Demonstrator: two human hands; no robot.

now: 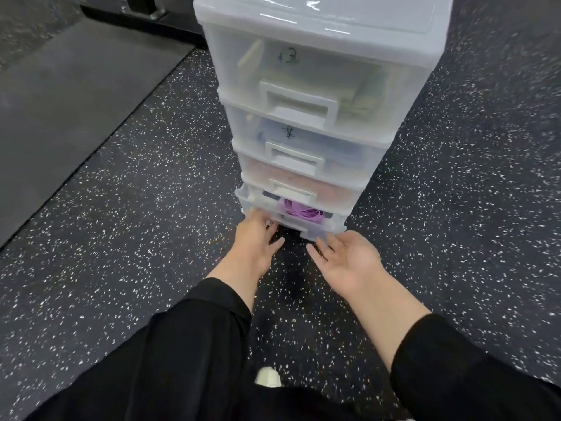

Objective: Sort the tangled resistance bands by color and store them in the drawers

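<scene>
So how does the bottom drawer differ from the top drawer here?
The bottom drawer is pulled partly out; the top drawer sits closed. Purple bands show in the bottom drawer, pale greenish contents in the top one. The left hand touches the bottom drawer's front, with the right hand open beside it; neither touches the top drawer. Both drawers are translucent plastic.

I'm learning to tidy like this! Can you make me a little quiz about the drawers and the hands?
1. True or false: the bottom drawer is pulled out a little.
2. What colour are the bands showing in it?
A. purple
B. red
C. white
3. Which hand touches that drawer's left front corner?

Key:
1. True; it sticks out from the drawer tower.
2. A.
3. The left hand; the right hand is open, palm up, at the drawer's front.
</scene>
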